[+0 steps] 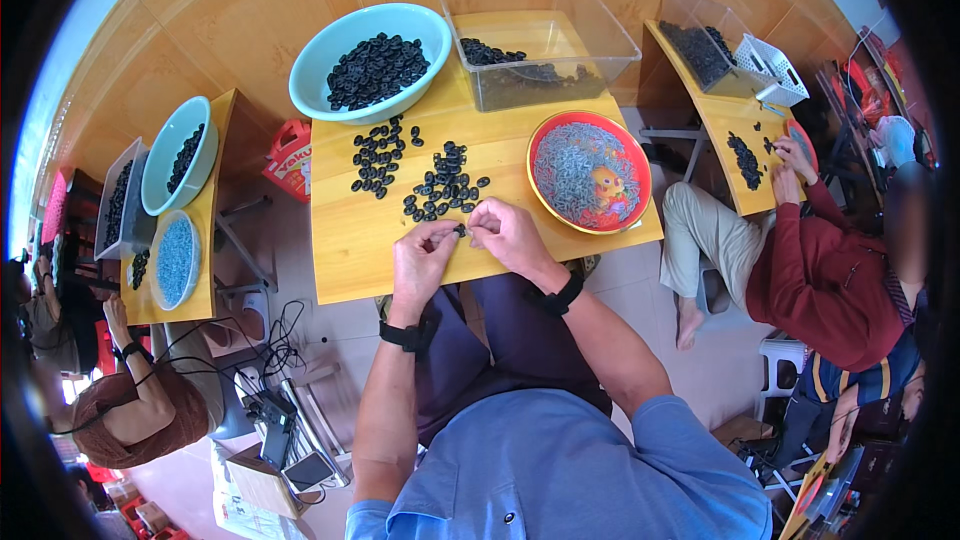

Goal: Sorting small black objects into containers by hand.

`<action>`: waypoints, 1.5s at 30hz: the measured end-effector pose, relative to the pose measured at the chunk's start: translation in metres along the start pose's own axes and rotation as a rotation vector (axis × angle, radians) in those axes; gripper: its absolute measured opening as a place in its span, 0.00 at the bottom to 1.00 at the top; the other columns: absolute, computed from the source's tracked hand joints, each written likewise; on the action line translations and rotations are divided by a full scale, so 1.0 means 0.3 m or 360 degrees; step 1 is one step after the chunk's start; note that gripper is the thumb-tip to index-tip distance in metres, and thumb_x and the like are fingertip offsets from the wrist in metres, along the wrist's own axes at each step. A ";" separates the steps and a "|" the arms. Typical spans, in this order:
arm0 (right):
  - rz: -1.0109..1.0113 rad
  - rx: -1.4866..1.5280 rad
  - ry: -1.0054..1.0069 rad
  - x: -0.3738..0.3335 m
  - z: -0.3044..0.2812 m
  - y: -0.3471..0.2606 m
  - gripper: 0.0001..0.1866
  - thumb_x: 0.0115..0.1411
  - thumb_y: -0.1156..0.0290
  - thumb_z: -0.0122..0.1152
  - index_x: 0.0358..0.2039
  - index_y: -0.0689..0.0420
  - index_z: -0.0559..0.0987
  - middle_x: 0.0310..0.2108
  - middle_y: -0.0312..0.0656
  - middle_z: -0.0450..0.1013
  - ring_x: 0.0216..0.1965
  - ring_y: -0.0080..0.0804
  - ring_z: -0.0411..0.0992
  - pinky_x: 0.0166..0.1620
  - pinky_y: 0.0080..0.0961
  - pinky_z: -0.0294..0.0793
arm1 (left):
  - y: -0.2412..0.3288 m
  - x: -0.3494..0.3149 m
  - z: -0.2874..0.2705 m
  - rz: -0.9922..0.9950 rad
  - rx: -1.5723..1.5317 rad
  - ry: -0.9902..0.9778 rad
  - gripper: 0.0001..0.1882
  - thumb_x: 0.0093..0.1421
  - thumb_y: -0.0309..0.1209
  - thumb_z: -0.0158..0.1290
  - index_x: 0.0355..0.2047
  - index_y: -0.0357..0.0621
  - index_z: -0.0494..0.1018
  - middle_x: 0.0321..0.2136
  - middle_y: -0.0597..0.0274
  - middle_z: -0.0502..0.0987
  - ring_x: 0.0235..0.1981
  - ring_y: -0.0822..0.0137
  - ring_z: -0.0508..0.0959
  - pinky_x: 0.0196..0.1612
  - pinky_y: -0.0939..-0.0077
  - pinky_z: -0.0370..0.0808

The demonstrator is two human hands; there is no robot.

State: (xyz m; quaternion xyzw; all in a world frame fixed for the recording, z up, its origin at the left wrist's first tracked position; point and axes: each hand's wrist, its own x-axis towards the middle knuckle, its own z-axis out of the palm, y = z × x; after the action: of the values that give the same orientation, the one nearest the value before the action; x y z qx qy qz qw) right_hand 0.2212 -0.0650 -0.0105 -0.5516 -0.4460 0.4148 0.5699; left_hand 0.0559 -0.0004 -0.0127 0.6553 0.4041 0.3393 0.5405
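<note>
Both my hands meet at the near edge of the yellow wooden table. My left hand pinches a small black oval piece between thumb and fingers. Close against it, my right hand is closed in a pinch; what lies between its fingertips is too small to make out. Just beyond my hands is a loose pile of black oval pieces, with a second group farther left. To the right of my hands stands a red bowl holding many small grey pieces.
A light blue basin of black pieces and a clear plastic bin stand at the table's far side. Co-workers sit at side tables left and right, one in a dark red sweater. Cables hang at the lower left.
</note>
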 end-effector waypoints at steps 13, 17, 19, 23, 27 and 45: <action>0.0024 -0.0048 -0.0038 0.004 -0.005 -0.001 0.07 0.54 0.85 0.61 0.34 0.66 0.75 0.30 0.42 0.78 0.32 0.25 0.79 0.36 0.23 0.80 | 0.013 -0.005 0.000 0.0136 0.0201 -0.0009 0.07 0.58 0.24 0.62 0.37 0.37 0.82 0.26 0.64 0.81 0.23 0.80 0.74 0.29 0.82 0.73; 0.0120 -0.0034 -0.0077 0.007 -0.009 -0.008 0.06 0.55 0.85 0.60 0.33 0.66 0.75 0.30 0.41 0.78 0.32 0.24 0.79 0.36 0.22 0.80 | 0.025 -0.006 0.002 0.0125 0.0238 0.0008 0.07 0.58 0.24 0.62 0.37 0.38 0.83 0.25 0.62 0.81 0.23 0.78 0.75 0.29 0.81 0.74; 0.0106 0.0027 -0.0076 0.012 -0.008 0.000 0.06 0.56 0.85 0.60 0.35 0.66 0.76 0.31 0.42 0.79 0.31 0.24 0.79 0.36 0.21 0.79 | 0.024 -0.005 0.004 0.0119 0.0221 0.0015 0.07 0.58 0.24 0.62 0.37 0.37 0.83 0.25 0.62 0.81 0.23 0.78 0.76 0.30 0.81 0.74; 0.0048 -0.0018 -0.0093 0.001 -0.025 -0.013 0.07 0.59 0.82 0.61 0.39 0.65 0.77 0.31 0.41 0.79 0.32 0.23 0.79 0.36 0.20 0.79 | 0.028 -0.003 0.001 0.0016 0.0090 0.0018 0.08 0.58 0.25 0.62 0.38 0.36 0.82 0.26 0.63 0.82 0.25 0.79 0.76 0.31 0.81 0.74; 0.0114 -0.0137 -0.0095 -0.009 -0.029 -0.019 0.06 0.60 0.80 0.62 0.38 0.65 0.79 0.29 0.40 0.80 0.30 0.21 0.79 0.35 0.19 0.78 | 0.016 -0.002 -0.001 -0.0029 0.0010 0.0029 0.08 0.60 0.23 0.61 0.39 0.35 0.81 0.27 0.66 0.82 0.26 0.80 0.76 0.32 0.83 0.74; -0.0412 -0.1420 0.0021 0.008 0.061 -0.051 0.08 0.53 0.76 0.62 0.33 0.64 0.76 0.31 0.53 0.74 0.37 0.53 0.74 0.40 0.46 0.74 | -0.008 0.013 -0.022 0.0005 -0.0560 0.0183 0.09 0.61 0.19 0.58 0.42 0.34 0.79 0.28 0.63 0.82 0.27 0.78 0.79 0.32 0.85 0.74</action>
State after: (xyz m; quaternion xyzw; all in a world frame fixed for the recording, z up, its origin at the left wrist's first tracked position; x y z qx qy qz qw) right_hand 0.2039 -0.0587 0.0047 -0.6852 -0.6425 0.1041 0.3268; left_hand 0.0516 0.0062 -0.0137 0.5308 0.3678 0.4425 0.6222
